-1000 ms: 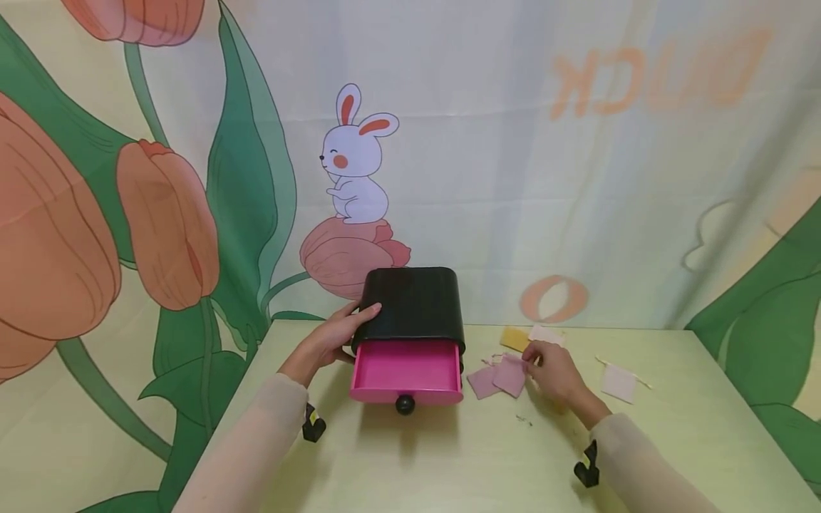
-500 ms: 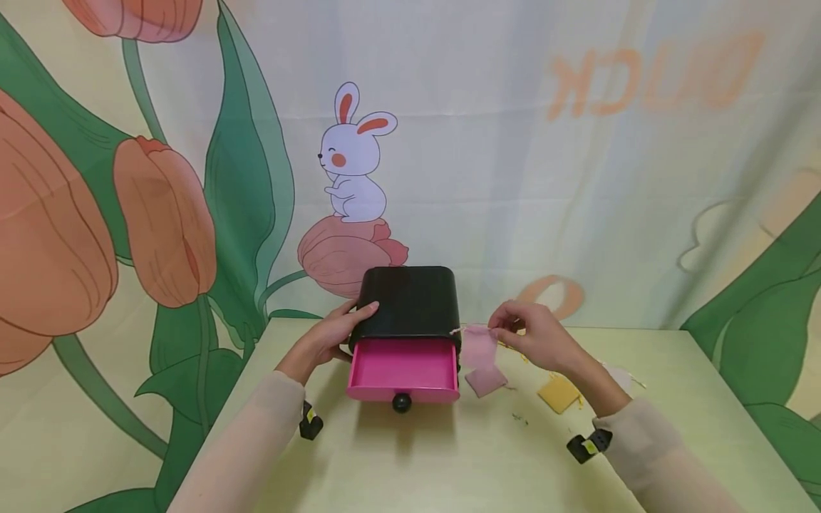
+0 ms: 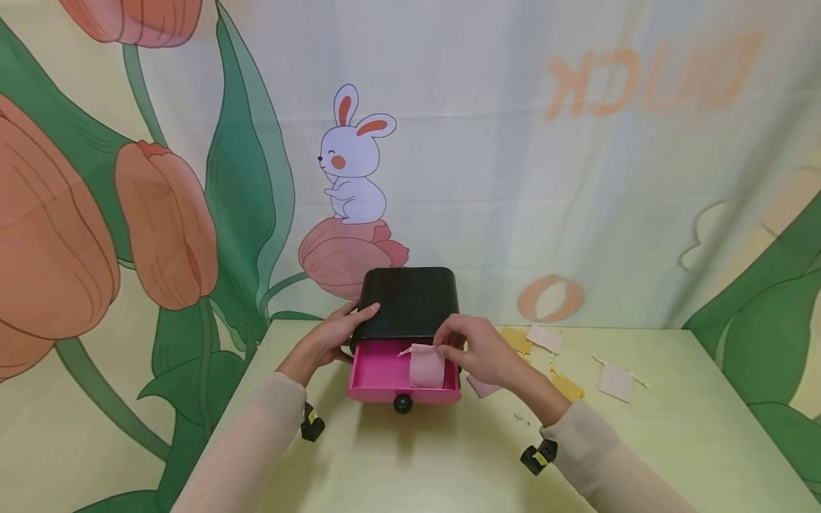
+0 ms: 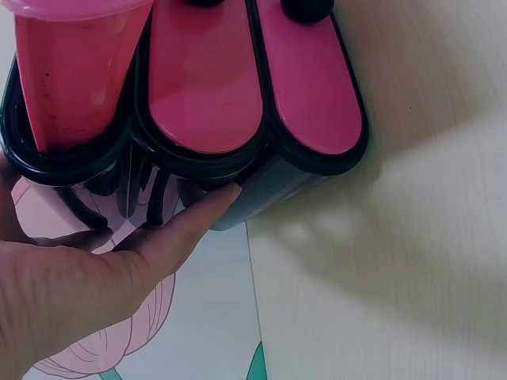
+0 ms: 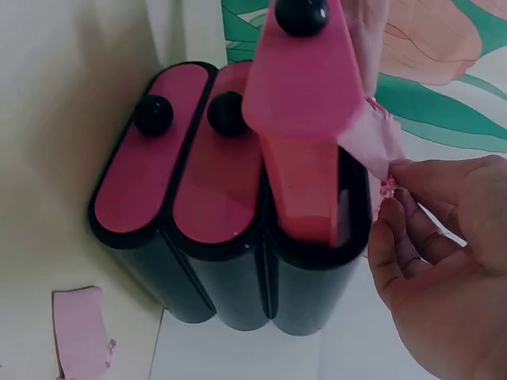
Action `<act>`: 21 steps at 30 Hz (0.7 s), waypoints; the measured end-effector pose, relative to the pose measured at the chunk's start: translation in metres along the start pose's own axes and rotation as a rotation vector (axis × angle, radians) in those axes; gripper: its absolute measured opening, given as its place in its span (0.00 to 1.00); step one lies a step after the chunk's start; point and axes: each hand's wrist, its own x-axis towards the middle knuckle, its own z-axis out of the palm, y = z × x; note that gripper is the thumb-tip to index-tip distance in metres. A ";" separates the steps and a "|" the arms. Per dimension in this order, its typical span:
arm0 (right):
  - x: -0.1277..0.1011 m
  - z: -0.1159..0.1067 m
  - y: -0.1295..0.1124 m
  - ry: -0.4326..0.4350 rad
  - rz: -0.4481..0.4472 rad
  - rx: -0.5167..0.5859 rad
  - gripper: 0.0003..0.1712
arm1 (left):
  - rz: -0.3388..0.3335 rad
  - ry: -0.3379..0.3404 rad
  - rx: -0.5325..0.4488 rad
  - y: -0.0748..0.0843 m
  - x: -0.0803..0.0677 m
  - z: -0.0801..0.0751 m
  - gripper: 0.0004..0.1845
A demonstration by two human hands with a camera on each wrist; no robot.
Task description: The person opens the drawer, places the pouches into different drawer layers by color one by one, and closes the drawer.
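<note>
Pinched in the right hand (image 3: 477,350), 1 pink pouch (image 3: 426,365) hangs in the open top drawer (image 3: 385,370); the left hand (image 3: 333,335) braces the black 3-drawer box (image 3: 410,299) with straight fingers. Backdrop lettering is mirrored.

pink drawstring pouch (image 3: 427,365) | small, flat, soft fabric, cord at top | hanging upright, lower part inside open drawer, top pinched || drawer box (image 3: 410,302) | black shell, magenta top drawer (image 3: 385,372) pulled out, black knob | standing on table, far centre
</note>
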 end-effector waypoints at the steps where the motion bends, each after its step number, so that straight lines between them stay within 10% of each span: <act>1: 0.001 0.003 0.001 -0.005 -0.001 -0.009 0.07 | 0.001 -0.001 -0.001 0.000 0.000 0.000 0.53; 12: 0.001 0.011 -0.003 0.028 0.004 -0.054 0.08 | -0.011 0.001 -0.004 0.000 -0.001 -0.003 0.53; 21: -0.017 -0.011 0.039 0.234 0.133 -0.064 0.07 | -0.001 -0.011 -0.004 0.001 -0.001 -0.002 0.53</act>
